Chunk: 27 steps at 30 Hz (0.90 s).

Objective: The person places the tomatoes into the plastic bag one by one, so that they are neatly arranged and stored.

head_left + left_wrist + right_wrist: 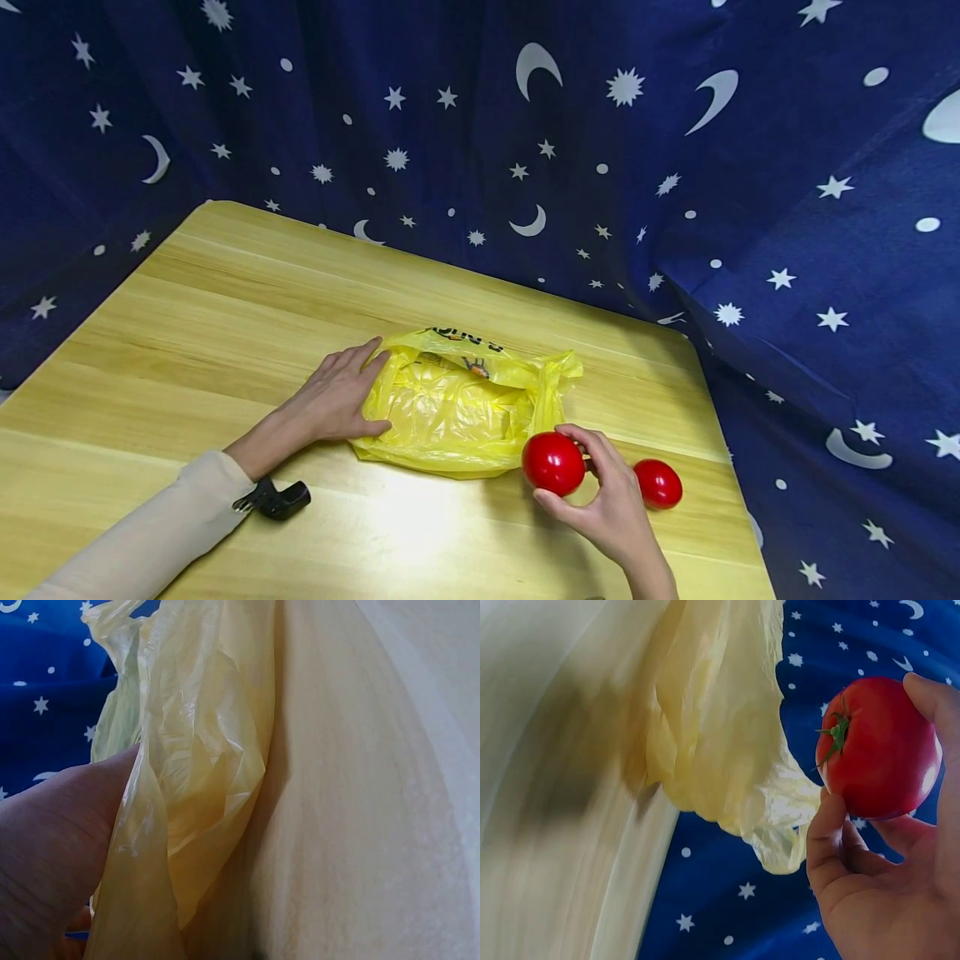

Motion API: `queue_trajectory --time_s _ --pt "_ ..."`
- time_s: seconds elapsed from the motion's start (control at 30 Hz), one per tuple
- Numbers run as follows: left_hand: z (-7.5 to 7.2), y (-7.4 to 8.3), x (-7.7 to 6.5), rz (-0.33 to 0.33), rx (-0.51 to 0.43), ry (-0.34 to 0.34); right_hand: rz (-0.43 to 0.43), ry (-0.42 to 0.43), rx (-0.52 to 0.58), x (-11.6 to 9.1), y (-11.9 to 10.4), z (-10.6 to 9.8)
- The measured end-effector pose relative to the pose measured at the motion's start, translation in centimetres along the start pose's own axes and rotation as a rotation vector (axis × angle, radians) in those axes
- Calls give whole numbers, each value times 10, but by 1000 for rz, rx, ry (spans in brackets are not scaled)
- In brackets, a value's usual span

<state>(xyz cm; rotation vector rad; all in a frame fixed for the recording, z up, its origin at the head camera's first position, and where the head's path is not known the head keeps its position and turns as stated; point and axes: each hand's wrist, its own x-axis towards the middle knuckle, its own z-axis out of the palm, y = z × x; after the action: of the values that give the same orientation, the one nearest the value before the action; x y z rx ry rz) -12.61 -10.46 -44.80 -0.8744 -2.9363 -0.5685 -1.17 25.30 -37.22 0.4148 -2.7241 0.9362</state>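
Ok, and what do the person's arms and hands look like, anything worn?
The left hand has no glove; a plain, pale off-white long sleeve covers the arm down to near the wrist, with a small, curved black device at its cuff. The right hand is gloveless too, and no sleeve shows beside it.

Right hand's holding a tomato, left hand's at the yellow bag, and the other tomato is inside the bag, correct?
Not quite: the other tomato is on the table, right of the yellow bag, as the head view shows. The right hand does hold a tomato, and the left hand is at the bag.
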Motion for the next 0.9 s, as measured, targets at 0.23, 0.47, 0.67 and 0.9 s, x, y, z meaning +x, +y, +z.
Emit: queue_trajectory --time_s 0.23,0.47,0.67,0.9 --pt "0 1 1 6 -2 5 -55 -8 20 14 -1 12" --pt "-1 2 1 5 -8 -5 -46 -37 47 25 0 22" --pt "-1 1 1 4 -3 3 -36 -62 59 37 -6 32" --pt "-1 3 0 7 -9 19 -54 -95 78 55 -16 44"
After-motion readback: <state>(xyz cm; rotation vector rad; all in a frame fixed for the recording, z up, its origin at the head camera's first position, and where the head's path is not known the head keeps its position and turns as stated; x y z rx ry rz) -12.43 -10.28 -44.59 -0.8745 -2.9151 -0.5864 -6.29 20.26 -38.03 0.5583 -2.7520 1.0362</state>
